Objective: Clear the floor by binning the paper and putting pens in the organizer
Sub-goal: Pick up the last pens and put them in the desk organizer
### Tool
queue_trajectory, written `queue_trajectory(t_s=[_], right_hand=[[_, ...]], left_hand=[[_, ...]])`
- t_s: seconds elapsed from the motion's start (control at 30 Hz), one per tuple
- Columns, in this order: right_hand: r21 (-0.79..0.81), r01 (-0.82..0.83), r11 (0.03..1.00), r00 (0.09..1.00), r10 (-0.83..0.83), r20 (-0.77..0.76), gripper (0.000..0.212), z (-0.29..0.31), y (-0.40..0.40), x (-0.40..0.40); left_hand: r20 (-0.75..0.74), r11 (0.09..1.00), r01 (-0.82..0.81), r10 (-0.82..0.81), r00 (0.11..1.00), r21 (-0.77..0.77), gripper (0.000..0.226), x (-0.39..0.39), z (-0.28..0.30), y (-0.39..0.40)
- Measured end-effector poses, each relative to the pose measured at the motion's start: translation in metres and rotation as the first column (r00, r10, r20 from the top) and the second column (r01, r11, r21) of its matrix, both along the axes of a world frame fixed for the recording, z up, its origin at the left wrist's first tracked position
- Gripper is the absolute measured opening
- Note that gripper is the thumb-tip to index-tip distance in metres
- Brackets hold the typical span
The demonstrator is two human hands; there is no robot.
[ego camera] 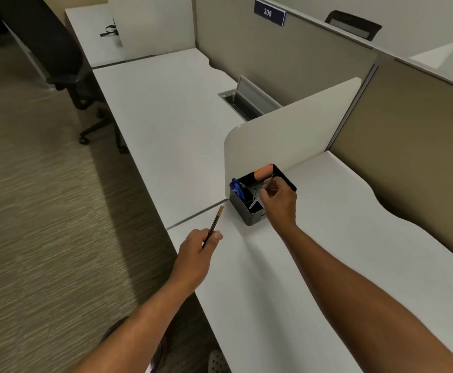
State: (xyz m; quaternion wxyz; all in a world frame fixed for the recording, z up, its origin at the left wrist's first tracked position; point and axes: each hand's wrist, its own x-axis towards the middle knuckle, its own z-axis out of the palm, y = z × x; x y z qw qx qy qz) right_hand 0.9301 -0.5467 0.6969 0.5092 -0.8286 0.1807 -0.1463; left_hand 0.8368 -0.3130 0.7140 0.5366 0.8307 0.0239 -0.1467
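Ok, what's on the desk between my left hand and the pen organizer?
Nothing but bare white desk in the head view; only the pencil in the left hand points toward the organizer.

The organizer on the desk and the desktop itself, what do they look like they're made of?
The organizer looks like thin dark metal or hard plastic: flat walls, crisp corners, a dull sheen; I cannot tell which. The desktop looks like white laminate over board: smooth, matte, uniform, with a clean seam between sections.
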Motion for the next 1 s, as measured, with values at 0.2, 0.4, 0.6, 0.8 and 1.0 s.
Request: queue_trajectory(t_s=[0.2,0.4,0.6,0.8,1.0], right_hand=[[-0.126,-0.039,0.991,0.991,0.022,-0.133,0.002,-0.025,0.005,0.005],[-0.176,-0.082,0.981,0.964,0.033,-0.264,0.010,-0.036,0.003,0.012],[0.080,0.048,0.996,0.957,-0.023,-0.290,0.042,-0.031,0.000,0.008],[0.281,0.154,0.947,0.978,-0.107,-0.176,0.025,-0.022,0.030,-0.043],[0.352,-0.201,0.914,0.970,0.236,-0.058,0.015,-0.006,0.071,-0.092]], left_hand=[[-0.028,1.000,0.008,-0.009,1.000,-0.021,0.031,-0.003,0.001,0.007],[-0.035,1.000,0.010,-0.011,0.999,-0.029,0.034,-0.006,0.002,0.008],[-0.074,0.997,-0.017,0.011,0.997,-0.081,0.034,-0.006,0.004,0.007],[-0.065,0.996,-0.007,0.001,0.998,-0.093,0.025,-0.001,0.005,-0.002],[0.037,0.996,0.076,-0.078,0.996,0.052,0.031,0.004,0.006,-0.021]])
